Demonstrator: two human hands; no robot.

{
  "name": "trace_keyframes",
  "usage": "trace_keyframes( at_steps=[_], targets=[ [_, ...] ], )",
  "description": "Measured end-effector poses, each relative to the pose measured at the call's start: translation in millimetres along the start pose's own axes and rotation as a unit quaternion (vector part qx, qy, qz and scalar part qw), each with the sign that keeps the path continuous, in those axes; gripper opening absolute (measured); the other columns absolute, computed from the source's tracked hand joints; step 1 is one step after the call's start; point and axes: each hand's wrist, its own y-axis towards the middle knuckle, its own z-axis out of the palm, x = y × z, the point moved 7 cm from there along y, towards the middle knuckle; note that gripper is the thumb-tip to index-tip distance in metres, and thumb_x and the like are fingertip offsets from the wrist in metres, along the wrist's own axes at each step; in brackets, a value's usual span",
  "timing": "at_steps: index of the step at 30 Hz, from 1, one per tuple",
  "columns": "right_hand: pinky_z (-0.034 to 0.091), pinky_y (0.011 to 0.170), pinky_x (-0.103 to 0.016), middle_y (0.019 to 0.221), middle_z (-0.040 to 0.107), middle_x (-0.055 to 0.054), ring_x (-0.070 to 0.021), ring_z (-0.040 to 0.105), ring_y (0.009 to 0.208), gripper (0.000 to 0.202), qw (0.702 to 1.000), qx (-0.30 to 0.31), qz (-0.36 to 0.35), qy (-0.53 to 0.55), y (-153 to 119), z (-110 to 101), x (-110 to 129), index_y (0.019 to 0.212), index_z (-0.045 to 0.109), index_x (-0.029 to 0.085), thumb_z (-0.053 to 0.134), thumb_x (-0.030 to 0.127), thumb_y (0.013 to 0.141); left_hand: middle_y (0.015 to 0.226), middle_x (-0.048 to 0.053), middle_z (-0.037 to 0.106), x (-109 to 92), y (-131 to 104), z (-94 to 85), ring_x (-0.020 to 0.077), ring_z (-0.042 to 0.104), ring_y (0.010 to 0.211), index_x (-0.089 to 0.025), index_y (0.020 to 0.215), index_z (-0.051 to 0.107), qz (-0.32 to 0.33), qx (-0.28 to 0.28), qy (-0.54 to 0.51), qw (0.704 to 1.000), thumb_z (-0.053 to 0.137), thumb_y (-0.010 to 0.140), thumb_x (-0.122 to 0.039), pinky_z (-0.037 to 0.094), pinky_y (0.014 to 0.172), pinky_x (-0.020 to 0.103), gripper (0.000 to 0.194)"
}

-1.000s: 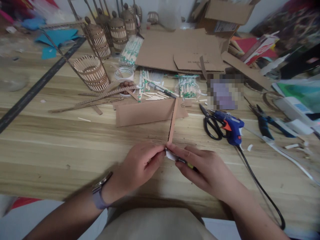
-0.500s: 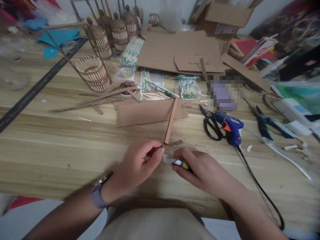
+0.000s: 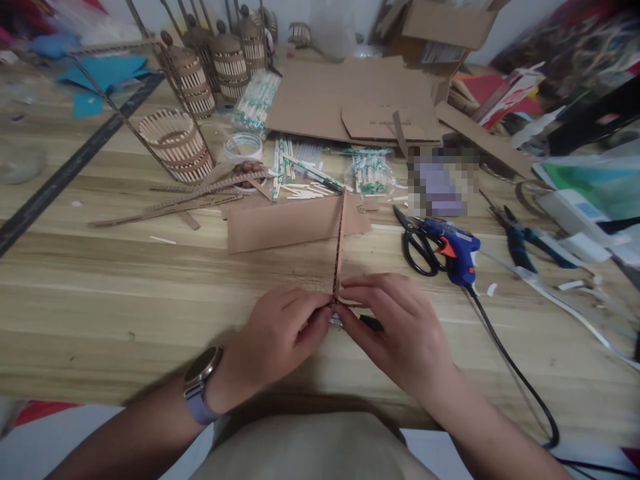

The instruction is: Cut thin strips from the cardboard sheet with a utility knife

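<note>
A narrow cardboard strip [image 3: 339,243] stands out away from me, its corrugated edge turned up. My left hand [image 3: 285,327], with a watch [image 3: 203,367] on the wrist, pinches the strip's near end between thumb and fingers. From the other side my right hand [image 3: 400,327] has thumb and fingertips closed on the same end, where a thin piece sticks out sideways. Under the right thumb shows a utility knife [image 3: 371,323] with a black and yellow handle; whether it lies on the table or is held in the palm I cannot tell. A flat cardboard piece [image 3: 280,227] lies beyond.
Black scissors [image 3: 420,250], a blue glue gun [image 3: 463,253] with its cord, and pliers [image 3: 520,243] lie to the right. A small slatted basket [image 3: 175,147], bundled sticks [image 3: 370,170], a tape roll [image 3: 243,147] and cardboard sheets [image 3: 310,93] stand or lie at the back.
My right hand has moved in to the strip's near end, and its fingers no longer grip the utility knife out in front. The strip has turned more upright on edge.
</note>
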Motion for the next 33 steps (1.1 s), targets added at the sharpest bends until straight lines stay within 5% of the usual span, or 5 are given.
trace_keyframes(
  at_steps=[5,12,33],
  targets=[
    [0.049,0.076,-0.036,0.084,0.076,-0.002,-0.0185,0.069,0.077,0.01,1.0,-0.016,0.007,0.015,-1.9,5.5,1.6,0.085,0.063,0.023,0.063,0.016,0.092,0.076,0.004,0.069,-3.3,-0.1,4.6,0.0196,0.062,0.072,-0.016,0.092,0.064,0.034,0.009,0.032,0.999,0.047,0.101,-0.018,0.047,0.066,0.032,0.019],
    [0.051,0.074,-0.035,0.084,0.074,-0.002,-0.0185,0.068,0.079,0.013,0.996,-0.036,0.042,0.065,-6.2,6.4,-3.0,0.082,0.064,0.024,0.063,0.013,0.09,0.087,0.004,0.072,5.9,-0.7,9.1,0.0185,0.066,0.082,-0.017,0.096,0.064,-0.016,0.037,-0.033,0.999,0.046,0.105,-0.023,0.05,0.074,0.03,0.021],
    [0.054,0.068,-0.03,0.081,0.073,0.001,-0.0157,0.071,0.077,0.012,0.956,0.023,0.151,0.251,-5.9,11.5,-24.3,0.079,0.059,0.025,0.06,0.014,0.086,0.082,0.001,0.065,2.0,1.4,6.6,0.0163,0.06,0.079,-0.019,0.092,0.058,0.008,0.056,-0.075,0.996,0.048,0.099,-0.015,0.044,0.071,0.026,0.013]
  ],
)
